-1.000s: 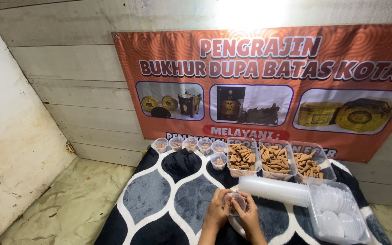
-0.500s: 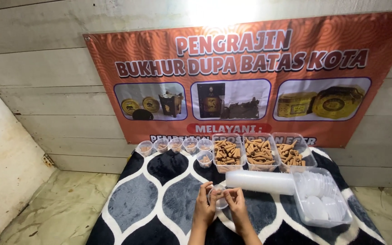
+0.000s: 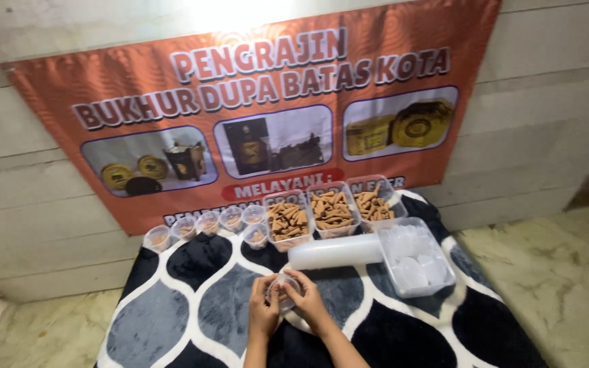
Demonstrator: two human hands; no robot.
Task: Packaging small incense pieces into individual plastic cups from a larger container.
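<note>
Running along the far left edge of the rug, a row of small clear cups sits against the foot of the wall, just under an orange banner; each cup looks to hold a little brown material. One more cup stands slightly forward of that row. Next come three clear trays side by side, filled with brown cone-shaped pieces. In front of them a long stack of nested clear cups lies on its side on the rug, and at its right end a clear tub holds pale round lids. Nearer the camera, the left hand and the right hand meet over the dark blue and white rug around a small cup. Left fingers curl against the cup's left side, and right fingers close over its top and right side, so both hands grip it between them. The cup sits low, just above or on the rug; which one cannot be told. Pale stone floor lies to the right of the rug.
</note>
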